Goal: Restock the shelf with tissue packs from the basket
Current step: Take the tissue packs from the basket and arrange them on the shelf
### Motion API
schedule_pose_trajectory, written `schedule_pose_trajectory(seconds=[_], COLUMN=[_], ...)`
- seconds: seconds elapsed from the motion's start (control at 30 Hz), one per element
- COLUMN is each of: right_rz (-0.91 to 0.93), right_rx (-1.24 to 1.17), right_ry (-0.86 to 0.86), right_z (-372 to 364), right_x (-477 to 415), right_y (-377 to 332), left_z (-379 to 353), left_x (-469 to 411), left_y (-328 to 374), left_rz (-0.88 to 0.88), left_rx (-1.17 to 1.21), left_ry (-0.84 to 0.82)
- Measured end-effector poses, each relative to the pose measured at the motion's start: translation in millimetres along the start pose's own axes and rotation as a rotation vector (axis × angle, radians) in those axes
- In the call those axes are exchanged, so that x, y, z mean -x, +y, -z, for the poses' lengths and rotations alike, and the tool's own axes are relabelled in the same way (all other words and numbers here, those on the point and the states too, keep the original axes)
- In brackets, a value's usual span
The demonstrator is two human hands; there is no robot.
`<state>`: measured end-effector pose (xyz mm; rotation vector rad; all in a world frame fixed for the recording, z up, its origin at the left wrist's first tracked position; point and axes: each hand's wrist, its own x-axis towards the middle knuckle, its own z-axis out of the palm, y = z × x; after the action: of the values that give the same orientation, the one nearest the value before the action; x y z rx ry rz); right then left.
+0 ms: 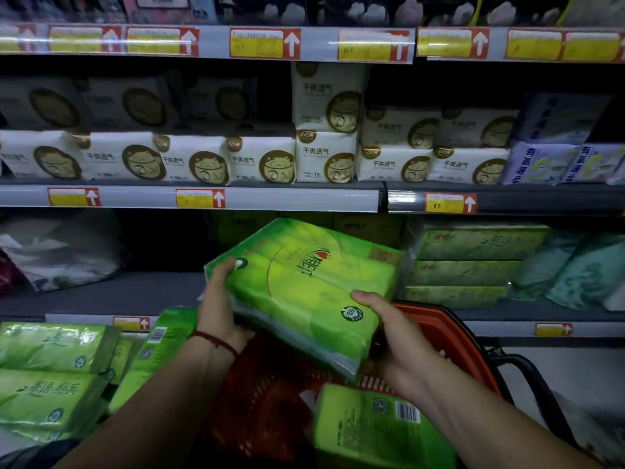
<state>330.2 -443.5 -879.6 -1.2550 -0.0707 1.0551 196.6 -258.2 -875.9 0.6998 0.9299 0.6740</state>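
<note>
Above the red basket point(451, 328), a green tissue pack point(304, 292) is held up in both hands, tipped so its far end points at the shelf point(101, 296). The left hand point(218, 311) grips the pack's left edge, its fingers point(226, 272) curled round it. The right hand point(392, 343) grips the near corner the same way. I think it takes two hands because the pack is big and soft and would sag. Down inside the basket lies another green pack point(368, 424). Just behind the basket the shelf has a dark bare spot, and that looks like where this one goes. Behind the basket to the right sit stacked green packs point(466, 265) of the same kind. High above the basket are white packs point(260, 160) with a cat picture.
</note>
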Motion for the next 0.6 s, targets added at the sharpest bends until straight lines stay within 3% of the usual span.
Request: schedule_pose_trajectory(seconds=[0.23, 0.43, 0.6], right_rz=[0.128, 0.186, 0.206], right_rx=[0.064, 0.107, 0.084], right_ry=[0.001, -0.023, -0.125], right_z=[24.0, 47.1, 49.9], right_x=[-11.3, -13.1, -5.3], right_y=[-27.1, -53.0, -67.5], left_z=[11.6, 14.0, 8.6], left_x=[-6.7, -0.6, 6.2], left_y=[6.0, 2.7, 8.1], left_rz=[0.132, 0.186, 0.108], left_rx=[-0.135, -0.095, -0.074], left_ry=[0.005, -0.190, -0.331])
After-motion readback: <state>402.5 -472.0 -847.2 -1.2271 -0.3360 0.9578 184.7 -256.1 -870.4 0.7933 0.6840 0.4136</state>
